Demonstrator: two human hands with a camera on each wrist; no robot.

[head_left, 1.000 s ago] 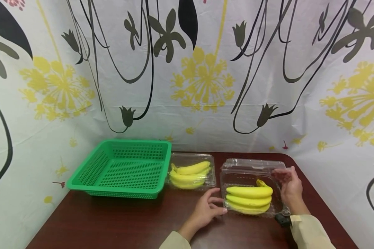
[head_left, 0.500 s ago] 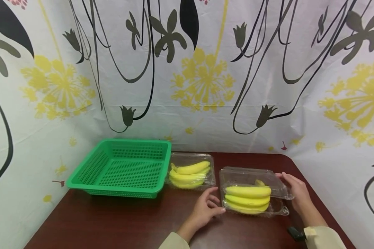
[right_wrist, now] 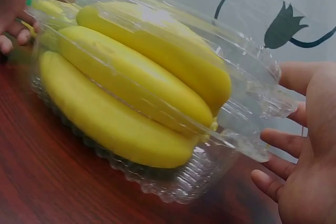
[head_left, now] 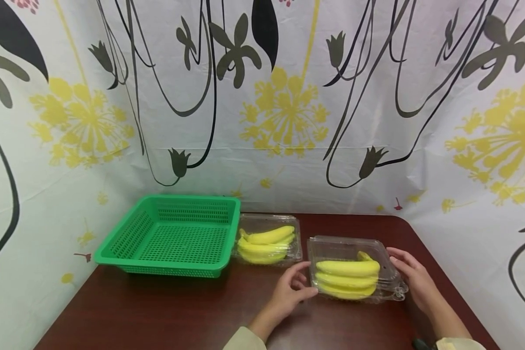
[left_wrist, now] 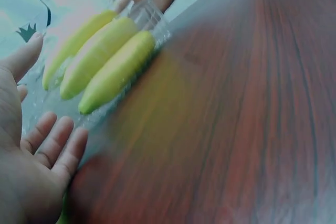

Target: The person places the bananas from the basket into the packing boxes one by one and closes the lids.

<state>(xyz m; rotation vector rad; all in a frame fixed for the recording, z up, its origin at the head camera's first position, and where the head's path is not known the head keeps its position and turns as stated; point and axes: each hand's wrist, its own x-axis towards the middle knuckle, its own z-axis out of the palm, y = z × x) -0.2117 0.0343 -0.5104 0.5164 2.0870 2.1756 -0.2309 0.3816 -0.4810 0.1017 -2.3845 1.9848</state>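
A clear plastic clamshell box (head_left: 385,287) holding a bunch of yellow bananas (head_left: 347,268) sits on the table between my two hands. Its lid lies over the bananas, but the right wrist view shows the lid tab (right_wrist: 278,106) a little apart from the base tab (right_wrist: 254,150). My left hand (head_left: 288,294) is at the box's left side, thumb by the front corner, fingers loosely bent. At the right edge is my right hand (head_left: 415,277), with a finger touching the lid rim and the other fingers spread beside it.
A green perforated plastic basket (head_left: 222,253) stands at the left back of the dark red wooden table (head_left: 179,311). Beside it is a second clear box (head_left: 297,248) of bananas. A patterned curtain (head_left: 262,184) hangs behind the table and at its sides.
The lid has come down from standing back to lying over the bananas. My right hand has moved down along the right edge; the left hand has stayed nearly in place.
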